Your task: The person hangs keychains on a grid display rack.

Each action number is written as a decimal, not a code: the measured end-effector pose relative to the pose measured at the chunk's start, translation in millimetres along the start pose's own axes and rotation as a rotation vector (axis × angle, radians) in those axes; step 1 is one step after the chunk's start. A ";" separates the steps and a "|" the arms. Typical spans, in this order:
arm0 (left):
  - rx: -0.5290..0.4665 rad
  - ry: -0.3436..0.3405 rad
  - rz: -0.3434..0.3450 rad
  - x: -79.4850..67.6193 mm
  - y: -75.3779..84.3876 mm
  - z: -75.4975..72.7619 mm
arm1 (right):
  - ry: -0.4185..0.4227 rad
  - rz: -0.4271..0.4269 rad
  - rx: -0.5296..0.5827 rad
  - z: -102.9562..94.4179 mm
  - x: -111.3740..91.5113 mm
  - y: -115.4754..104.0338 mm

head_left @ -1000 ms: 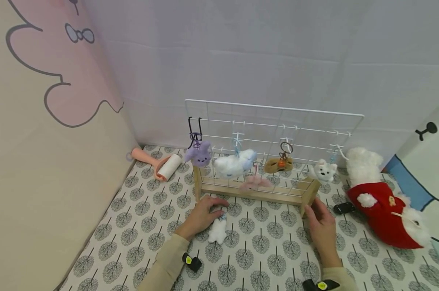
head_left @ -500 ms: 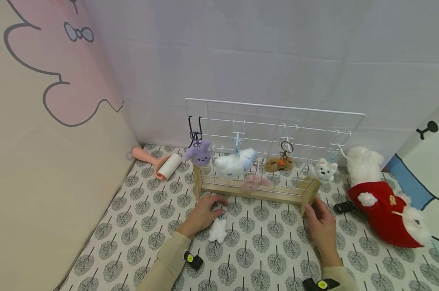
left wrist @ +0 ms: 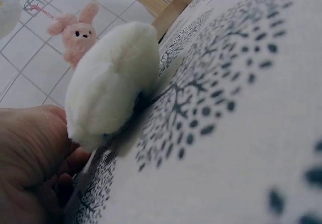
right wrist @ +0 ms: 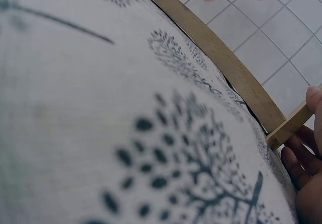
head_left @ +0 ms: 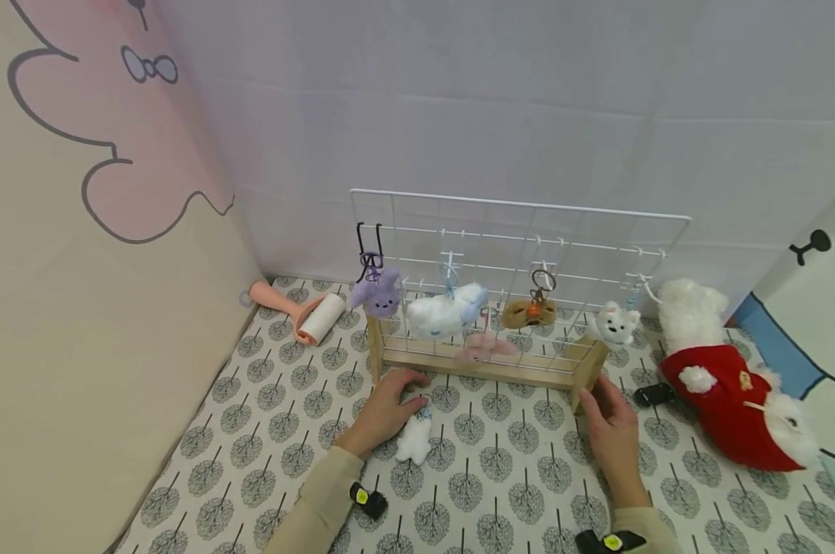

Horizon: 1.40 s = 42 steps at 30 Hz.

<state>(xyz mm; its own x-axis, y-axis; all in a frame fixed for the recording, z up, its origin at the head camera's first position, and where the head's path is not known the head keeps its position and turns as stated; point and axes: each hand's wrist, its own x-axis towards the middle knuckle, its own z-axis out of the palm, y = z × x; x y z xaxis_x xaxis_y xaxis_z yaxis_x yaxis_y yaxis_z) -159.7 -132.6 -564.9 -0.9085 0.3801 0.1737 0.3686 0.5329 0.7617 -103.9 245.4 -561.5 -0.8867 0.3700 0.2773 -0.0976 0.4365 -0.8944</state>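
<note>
A small white plush keychain (head_left: 414, 440) lies on the tablecloth, a blue strap at its top. My left hand (head_left: 384, 409) rests just beside it, fingers loosely bent and the thumb tip near the strap. A gap shows between thumb and index finger. In the left wrist view the white plush (left wrist: 115, 78) hides part of the hand. With thumb on one side and fingers on the other, my right hand (head_left: 612, 427) grips the right wooden foot (right wrist: 289, 128) of a white wire grid rack (head_left: 521, 204).
Hanging from the rack are a purple bunny plush (head_left: 382, 296), a white-and-blue plush (head_left: 441, 314), a pink bunny plush (head_left: 485, 348), a brown bow-shaped charm (head_left: 528, 313) and a white dog plush (head_left: 615, 325). A lint roller (head_left: 322, 318) lies left; a red-dressed plush (head_left: 722, 392) and black object (head_left: 654, 395) lie right.
</note>
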 end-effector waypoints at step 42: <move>0.044 0.067 -0.025 -9.7 12.6 -15.3 | 0.006 0.028 -0.012 0.1 -1.2 -1.3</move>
<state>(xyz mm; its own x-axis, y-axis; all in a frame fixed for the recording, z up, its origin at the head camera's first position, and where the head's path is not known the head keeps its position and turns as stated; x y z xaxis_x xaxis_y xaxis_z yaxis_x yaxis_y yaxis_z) -149.3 -141.2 -547.5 -0.9280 0.3159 0.1975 0.3528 0.5748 0.7383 -102.7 244.3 -560.7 -0.8863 0.3869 0.2546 -0.0675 0.4359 -0.8974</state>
